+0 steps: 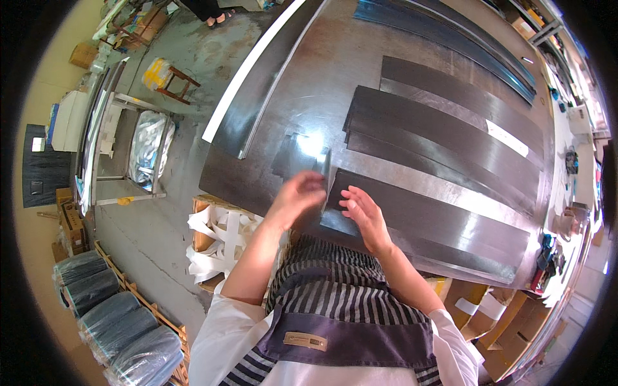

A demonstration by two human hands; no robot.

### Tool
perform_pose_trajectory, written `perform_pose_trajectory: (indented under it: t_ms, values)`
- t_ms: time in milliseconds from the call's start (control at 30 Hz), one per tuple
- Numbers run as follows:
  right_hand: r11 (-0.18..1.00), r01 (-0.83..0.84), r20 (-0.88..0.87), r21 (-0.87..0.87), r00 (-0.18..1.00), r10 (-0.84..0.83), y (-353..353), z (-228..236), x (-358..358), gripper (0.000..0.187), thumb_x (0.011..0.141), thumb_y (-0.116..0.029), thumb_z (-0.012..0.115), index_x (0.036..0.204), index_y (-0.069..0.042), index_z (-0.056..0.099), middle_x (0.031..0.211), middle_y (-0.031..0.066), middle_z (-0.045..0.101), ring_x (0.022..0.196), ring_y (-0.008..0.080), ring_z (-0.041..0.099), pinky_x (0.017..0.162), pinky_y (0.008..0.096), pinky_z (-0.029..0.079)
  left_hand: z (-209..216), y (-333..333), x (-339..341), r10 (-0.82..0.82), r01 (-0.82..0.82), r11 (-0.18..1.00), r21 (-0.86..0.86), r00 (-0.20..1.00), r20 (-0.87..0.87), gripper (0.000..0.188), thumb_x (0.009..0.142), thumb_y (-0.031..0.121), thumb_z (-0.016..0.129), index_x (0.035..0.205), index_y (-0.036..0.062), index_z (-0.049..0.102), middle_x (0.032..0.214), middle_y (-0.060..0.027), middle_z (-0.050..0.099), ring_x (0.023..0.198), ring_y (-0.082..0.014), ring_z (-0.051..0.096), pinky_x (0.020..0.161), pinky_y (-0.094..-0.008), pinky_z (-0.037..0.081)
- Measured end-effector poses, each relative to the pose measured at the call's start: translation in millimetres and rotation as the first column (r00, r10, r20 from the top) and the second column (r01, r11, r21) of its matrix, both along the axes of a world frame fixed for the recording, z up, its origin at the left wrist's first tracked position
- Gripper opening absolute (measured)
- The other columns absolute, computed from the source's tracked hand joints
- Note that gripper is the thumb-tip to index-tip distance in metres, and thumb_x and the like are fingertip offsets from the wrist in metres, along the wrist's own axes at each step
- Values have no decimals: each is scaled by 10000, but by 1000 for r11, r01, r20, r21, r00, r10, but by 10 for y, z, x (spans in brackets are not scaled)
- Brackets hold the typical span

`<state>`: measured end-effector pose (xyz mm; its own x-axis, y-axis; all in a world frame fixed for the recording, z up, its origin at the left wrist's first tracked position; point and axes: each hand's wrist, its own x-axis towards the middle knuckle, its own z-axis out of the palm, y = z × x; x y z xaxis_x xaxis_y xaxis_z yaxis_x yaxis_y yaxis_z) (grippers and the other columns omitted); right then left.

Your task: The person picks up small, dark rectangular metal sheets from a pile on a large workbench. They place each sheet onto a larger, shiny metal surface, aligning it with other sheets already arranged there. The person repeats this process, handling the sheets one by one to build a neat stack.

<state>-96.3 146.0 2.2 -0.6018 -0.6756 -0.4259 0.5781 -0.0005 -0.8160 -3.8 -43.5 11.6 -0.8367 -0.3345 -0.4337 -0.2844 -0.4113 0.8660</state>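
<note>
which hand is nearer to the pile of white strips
Left. The left hand is ahead and to the right of the white strips; the right hand is farther right, by the nearest dark sheets.

Two hands [365,215], one worktable [322,71], one yellow-topped stool [156,74]; overlapping dark strips [441,125], count unclear.

white short-sleeved shirt [225,331], black-and-grey striped apron [351,302], dark purple band [380,341], small tan rectangular label [306,341]

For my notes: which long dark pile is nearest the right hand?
The front pile, nearest the apron: its left end is at the right hand; others lie farther back.
</note>
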Motion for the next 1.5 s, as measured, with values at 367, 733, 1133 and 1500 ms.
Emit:
perform_pose_trajectory:
  t_ms: [367,733,1133,1500]
  values:
    - [911,-14,-321,411,934,159,357,-200,39,143,831,-51,711,940,24,655,875,35,680,721,89,587,641,237,470,-383,737,609,23,-31,989,141,998,62,363,906,151,648,1210,-38,587,1106,-99,664,983,-193,642,851,-305,508]
    - [885,148,-508,442,854,111,267,-423,-122,464,785,-41,723,1229,-54,588,674,3,571,619,71,496,592,231,439,-539,705,607,106,-89,708,-701,994,-18,715,741,-28,751,1370,34,418,1280,-117,538,1018,-208,580,850,-311,496]
    - [858,199,-616,473,771,161,97,-526,14,516,767,-15,723,1253,-82,563,624,-5,511,579,63,449,560,226,419,-719,835,519,45,-81,607,-791,997,-67,822,713,27,773,1422,49,358,1251,-128,588,1024,-268,594,864,-351,502]
    - [848,225,-671,479,718,188,85,-561,35,498,759,-36,733,1229,-75,574,603,4,505,550,73,449,538,240,421,-653,823,506,38,-67,653,-754,998,-56,769,697,-17,751,1381,34,403,1243,-145,573,1075,-305,562,906,-370,483]
